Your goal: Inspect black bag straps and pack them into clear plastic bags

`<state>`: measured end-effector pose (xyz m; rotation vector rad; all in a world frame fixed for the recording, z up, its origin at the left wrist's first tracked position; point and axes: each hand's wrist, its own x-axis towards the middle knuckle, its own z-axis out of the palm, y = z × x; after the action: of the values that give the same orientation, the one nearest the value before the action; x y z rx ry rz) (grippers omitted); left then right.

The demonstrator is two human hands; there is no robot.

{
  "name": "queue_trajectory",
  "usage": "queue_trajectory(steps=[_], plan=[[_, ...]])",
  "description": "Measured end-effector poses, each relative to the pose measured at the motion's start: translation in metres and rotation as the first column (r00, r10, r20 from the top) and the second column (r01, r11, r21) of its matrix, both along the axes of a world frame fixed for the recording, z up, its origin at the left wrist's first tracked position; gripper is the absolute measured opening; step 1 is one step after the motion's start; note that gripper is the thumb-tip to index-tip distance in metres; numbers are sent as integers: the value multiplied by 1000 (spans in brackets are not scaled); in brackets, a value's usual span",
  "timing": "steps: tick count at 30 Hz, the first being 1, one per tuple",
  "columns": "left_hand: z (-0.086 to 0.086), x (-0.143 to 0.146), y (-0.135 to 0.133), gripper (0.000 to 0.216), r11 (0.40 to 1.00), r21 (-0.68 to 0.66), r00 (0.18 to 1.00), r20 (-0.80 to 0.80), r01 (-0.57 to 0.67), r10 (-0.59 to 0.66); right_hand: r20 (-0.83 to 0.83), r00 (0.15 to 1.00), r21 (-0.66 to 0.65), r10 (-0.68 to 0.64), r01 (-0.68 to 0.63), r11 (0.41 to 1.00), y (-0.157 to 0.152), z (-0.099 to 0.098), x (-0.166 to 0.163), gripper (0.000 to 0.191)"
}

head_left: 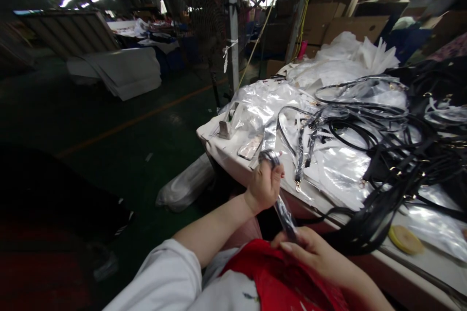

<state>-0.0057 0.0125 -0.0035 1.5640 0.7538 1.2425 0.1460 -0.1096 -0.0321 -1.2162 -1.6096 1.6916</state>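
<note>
My left hand (265,184) is closed around a dark strap in clear plastic wrap (285,217), with a looped end standing out above the fist. Lower down, near the red apron (255,269), my right hand (306,249) pinches the other end of that wrapped strap. The stretch between my hands runs slantwise in front of the table edge. Just beyond my left hand, a phone (250,147) lies on the table. Another wrapped strap with a gold-coloured clasp (298,184) rests to the right of it.
Black straps (379,214) lie heaped on the white table (219,143) and hang over its edge. Clear plastic bags (268,102) and a yellow tape roll (404,239) are there too. A metal post (233,29) rises behind the table. A plastic-wrapped bundle (188,182) lies on the floor.
</note>
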Motion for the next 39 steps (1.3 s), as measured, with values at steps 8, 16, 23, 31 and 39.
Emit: queue_trajectory(steps=[8,16,23,31,39], plan=[[-31,-5,-22,53,803,-14,625,-620,595,-474,28,986,-43,-163,164,985,20,4,74,37],[-21,-19,5,64,97,-644,522,513,759,-681,2,989,8,-148,148,989,19,-31,74,46],[-1,-27,34,70,194,-553,585,744,810,-324,124,962,199,-243,216,956,24,-45,69,57],[21,-13,17,71,150,-584,590,706,798,-391,108,827,464,-551,448,764,45,-43,37,76],[38,-10,4,67,297,-569,634,599,767,-490,11,910,273,-414,396,877,50,-48,14,52]])
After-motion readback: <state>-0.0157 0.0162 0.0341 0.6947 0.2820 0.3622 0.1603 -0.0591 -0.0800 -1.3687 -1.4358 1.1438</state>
